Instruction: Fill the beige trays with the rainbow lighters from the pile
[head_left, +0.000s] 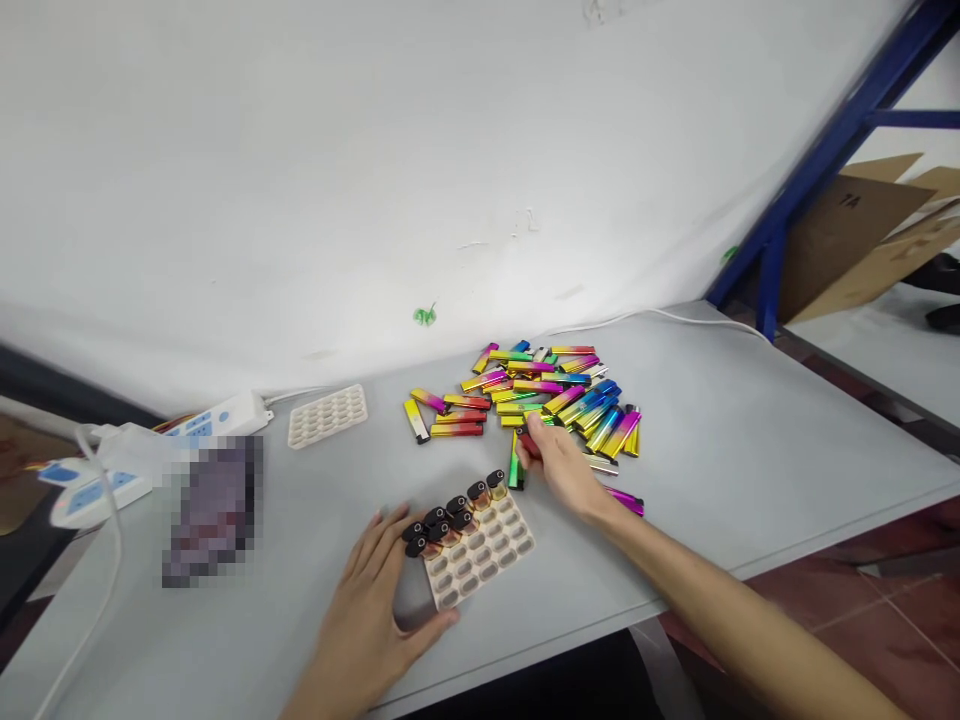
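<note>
Slotted tray (475, 575) was flanked by the left hand (366, 605), fingers spread, no firm grip seen, presumably for steadying; red lighter (529, 442) was pinched in closed fingers of the right hand (559, 466).

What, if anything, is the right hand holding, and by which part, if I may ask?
The right hand holds a red lighter, apparently by its body; the grip hides much of it.
</note>
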